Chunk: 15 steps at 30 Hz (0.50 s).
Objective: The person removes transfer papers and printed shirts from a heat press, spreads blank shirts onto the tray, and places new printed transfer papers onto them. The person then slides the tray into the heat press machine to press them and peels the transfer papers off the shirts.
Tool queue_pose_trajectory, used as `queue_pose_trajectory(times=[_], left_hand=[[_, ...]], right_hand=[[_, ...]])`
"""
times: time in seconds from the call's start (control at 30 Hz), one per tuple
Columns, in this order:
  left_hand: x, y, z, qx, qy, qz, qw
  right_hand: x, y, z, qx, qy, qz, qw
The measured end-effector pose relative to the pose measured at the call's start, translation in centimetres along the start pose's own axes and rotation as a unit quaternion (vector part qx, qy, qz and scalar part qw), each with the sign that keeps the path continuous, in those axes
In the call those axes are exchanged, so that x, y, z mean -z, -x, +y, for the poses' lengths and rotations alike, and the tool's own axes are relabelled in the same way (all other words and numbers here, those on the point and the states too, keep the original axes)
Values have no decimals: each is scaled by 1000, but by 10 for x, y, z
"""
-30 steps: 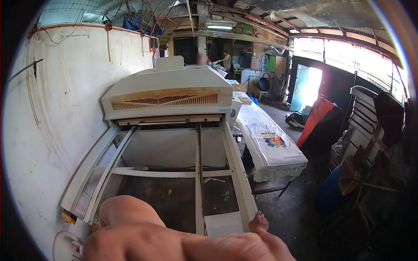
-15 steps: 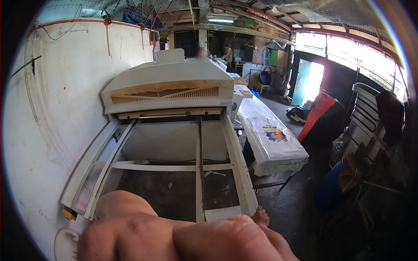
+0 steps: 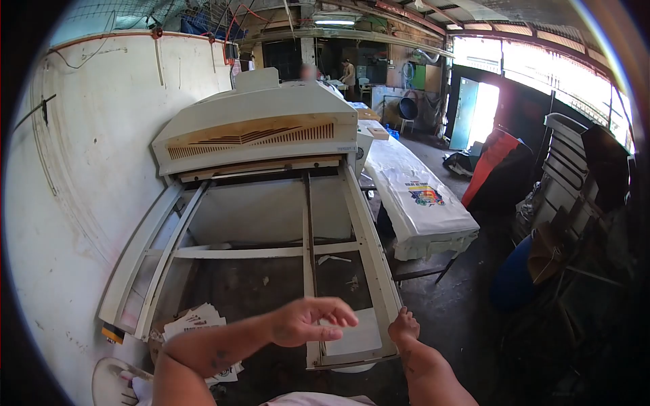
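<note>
Before me stands a large white heat press machine [image 3: 254, 115] with a vented, yellowed front panel. Its metal frame [image 3: 271, 252] extends toward me. My left hand [image 3: 315, 321] hangs in the air above the frame's near part, fingers loosely bent and apart, holding nothing. At the frame's near right corner, my right hand [image 3: 404, 326] is curled against the right side rail [image 3: 371, 260]; its fingertips are partly hidden. Under the frame at the lower left lies a pile of printed white sheets or cloths [image 3: 203, 321].
To the right is a long table [image 3: 426, 203] covered in white cloth with a colourful print. Beyond it are a red and black covered object [image 3: 494, 169], a metal rack [image 3: 562, 169] and a blue drum [image 3: 512, 281]. A white wall [image 3: 88, 203] runs close on the left. Another person [image 3: 348, 76] stands far back.
My left arm, which was across the bottom of the view, has drawn back, so the hand and the pile below now show. My right hand stays at the frame's corner.
</note>
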<state>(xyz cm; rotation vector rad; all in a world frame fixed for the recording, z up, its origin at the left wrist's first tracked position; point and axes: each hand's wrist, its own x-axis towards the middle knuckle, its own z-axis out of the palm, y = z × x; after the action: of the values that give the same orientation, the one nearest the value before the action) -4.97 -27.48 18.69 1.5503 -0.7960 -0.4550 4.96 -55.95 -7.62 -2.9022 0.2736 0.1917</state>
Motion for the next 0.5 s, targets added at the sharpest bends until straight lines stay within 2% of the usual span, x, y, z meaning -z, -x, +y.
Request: queue_pose_trajectory(times=[0.07, 0.13, 0.2, 0.23, 0.27, 0.3, 0.37, 0.5], left_hand=[[-11, 11, -47, 116, -12, 18, 993], [-31, 20, -92, 179, -105, 8, 978], [-45, 38, -158, 158, -328, -63, 929], [-53, 50, -186, 180, -388, -94, 899], [-61, 54, -202, 259, -409, -145, 863], [-70, 60, -214, 291, -394, -149, 859], [-92, 80, -266, 247, -391, -54, 885], [-102, 75, -275, 272, -421, 17, 865]], right_hand=[[-2, 1, 3, -1, -1, 3, 1000], [-1, 3, 2, 8, 2, 8, 1000], [1, 1, 0, 6, 13, -8, 1000], [2, 2, 0, 3, 18, -15, 1000], [2, 4, 0, 4, 15, -14, 1000], [3, 4, 0, 4, 11, -11, 1000], [6, 4, -1, 1, 5, -14, 1000], [8, 4, -2, -5, 1, -20, 1000]])
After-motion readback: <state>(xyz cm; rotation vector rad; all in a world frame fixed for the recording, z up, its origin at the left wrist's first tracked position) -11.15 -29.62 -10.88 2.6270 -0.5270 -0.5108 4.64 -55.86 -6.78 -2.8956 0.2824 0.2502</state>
